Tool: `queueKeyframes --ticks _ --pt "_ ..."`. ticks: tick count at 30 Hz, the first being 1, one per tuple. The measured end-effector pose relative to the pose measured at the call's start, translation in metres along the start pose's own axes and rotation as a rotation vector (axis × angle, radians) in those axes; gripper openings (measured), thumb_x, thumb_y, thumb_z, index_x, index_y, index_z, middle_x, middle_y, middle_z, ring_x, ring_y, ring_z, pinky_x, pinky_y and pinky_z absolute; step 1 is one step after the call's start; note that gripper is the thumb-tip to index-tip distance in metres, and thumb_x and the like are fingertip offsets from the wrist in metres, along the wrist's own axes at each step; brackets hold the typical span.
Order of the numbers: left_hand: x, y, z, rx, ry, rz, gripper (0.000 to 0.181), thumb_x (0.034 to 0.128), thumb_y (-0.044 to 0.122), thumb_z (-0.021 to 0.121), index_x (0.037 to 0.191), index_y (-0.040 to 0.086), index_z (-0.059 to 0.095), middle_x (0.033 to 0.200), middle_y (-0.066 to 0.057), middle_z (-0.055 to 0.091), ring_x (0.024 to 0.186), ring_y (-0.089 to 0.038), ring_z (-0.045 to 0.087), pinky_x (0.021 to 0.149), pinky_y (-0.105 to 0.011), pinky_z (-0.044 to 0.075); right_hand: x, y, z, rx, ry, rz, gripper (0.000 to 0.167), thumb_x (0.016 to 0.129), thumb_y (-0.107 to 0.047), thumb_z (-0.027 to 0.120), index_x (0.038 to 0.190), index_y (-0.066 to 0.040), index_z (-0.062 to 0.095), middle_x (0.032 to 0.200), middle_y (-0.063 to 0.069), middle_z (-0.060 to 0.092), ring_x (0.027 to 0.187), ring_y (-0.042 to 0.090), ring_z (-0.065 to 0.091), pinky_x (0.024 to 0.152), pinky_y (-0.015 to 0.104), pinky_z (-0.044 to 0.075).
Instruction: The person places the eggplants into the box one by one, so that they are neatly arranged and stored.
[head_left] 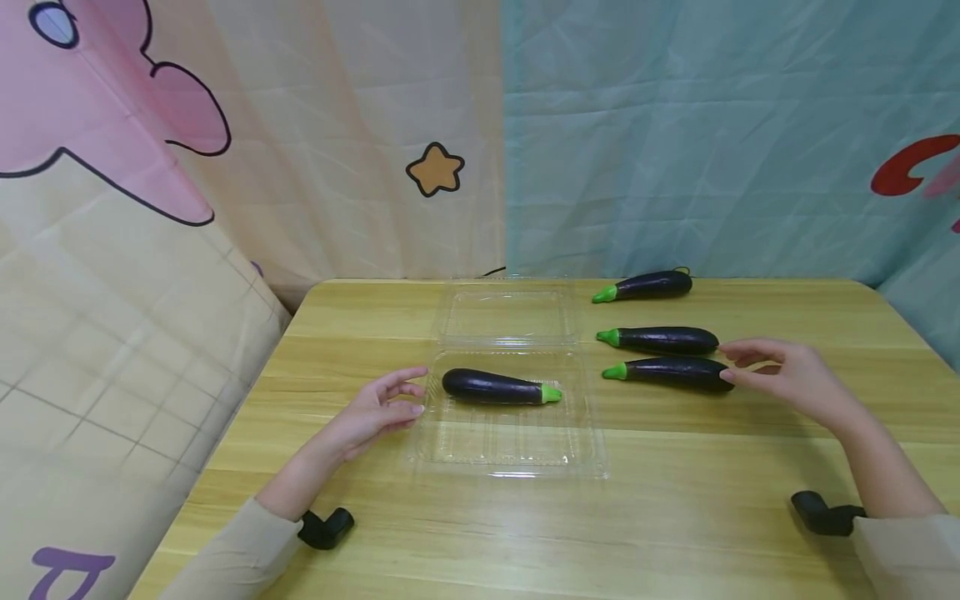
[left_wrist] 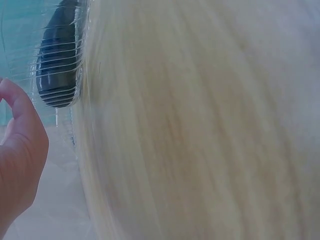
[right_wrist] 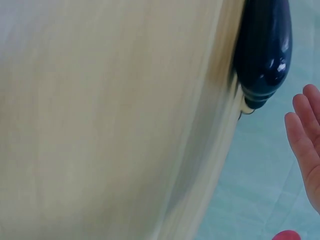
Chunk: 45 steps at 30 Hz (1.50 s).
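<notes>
A clear plastic clamshell box (head_left: pixel 510 458) lies unfolded on the table, its lid flap (head_left: pixel 504 312) toward the back. One dark eggplant (head_left: pixel 491 387) rests in the front half, green stem to the right. My left hand (head_left: pixel 378 408) is at the box's left edge, fingers loosely bent and holding nothing; whether they touch the rim I cannot tell. To the right, my right hand (head_left: pixel 795 379) hovers at the blunt ends of two eggplants, the nearer one (head_left: pixel 678 374) and the middle one (head_left: pixel 663 340). Its fingers (right_wrist: pixel 302 135) look fairly straight, grasping nothing.
A third loose eggplant (head_left: pixel 648 286) lies at the table's back edge. Printed curtains (head_left: pixel 652 125) hang behind the wooden table (head_left: pixel 675 517). Black wrist mounts (head_left: pixel 326 529) show at both sleeves.
</notes>
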<state>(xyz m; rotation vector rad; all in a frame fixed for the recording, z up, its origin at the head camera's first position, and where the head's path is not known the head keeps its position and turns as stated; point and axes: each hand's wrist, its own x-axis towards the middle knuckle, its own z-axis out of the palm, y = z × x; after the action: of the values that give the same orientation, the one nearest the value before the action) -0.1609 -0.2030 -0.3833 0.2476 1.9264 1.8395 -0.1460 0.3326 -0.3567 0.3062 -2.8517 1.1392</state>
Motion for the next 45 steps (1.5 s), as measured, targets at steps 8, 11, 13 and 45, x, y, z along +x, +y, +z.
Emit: queueKeyframes --ticks 8,11,13,45 --pt "0.0 0.001 0.001 -0.007 -0.002 0.002 0.062 0.0883 0.0 0.058 0.143 -0.002 0.028 0.115 -0.013 0.044 0.087 -0.012 0.057 0.076 -0.022 0.051 0.002 0.014 -0.001 -0.01 -0.003 0.006 0.043 0.085 -0.023 0.069 0.118 0.003 0.06 0.101 -0.003 0.065 0.082 -0.009 0.052 0.067 0.01 0.045" --pt "0.0 0.0 0.0 -0.008 -0.003 0.004 0.063 0.0882 0.001 0.059 0.143 -0.002 0.028 0.115 -0.014 0.044 0.087 -0.013 0.057 0.076 -0.022 0.051 0.003 0.017 -0.002 -0.024 -0.015 0.017 0.043 0.085 -0.024 0.069 0.118 0.002 0.06 0.103 0.006 0.065 0.082 -0.009 0.052 0.066 0.013 0.046" --pt "0.0 0.0 0.0 -0.008 -0.005 0.005 0.063 0.0881 0.001 0.059 0.143 -0.002 0.029 0.116 -0.015 0.044 0.087 -0.013 0.057 0.077 -0.022 0.051 0.004 0.018 -0.003 -0.035 -0.024 0.03 0.044 0.085 -0.025 0.069 0.119 0.002 0.06 0.105 0.009 0.065 0.082 -0.009 0.052 0.065 0.015 0.047" --pt "-0.001 0.001 0.0 -0.014 -0.017 0.006 0.064 0.0875 0.001 0.06 0.144 0.0 0.028 0.116 -0.013 0.043 0.089 -0.014 0.058 0.077 -0.022 0.051 0.017 0.029 0.0 0.051 -0.22 0.115 0.052 0.09 -0.025 0.063 0.129 0.008 0.049 0.125 0.029 0.049 0.085 -0.01 0.052 0.068 0.028 0.052"
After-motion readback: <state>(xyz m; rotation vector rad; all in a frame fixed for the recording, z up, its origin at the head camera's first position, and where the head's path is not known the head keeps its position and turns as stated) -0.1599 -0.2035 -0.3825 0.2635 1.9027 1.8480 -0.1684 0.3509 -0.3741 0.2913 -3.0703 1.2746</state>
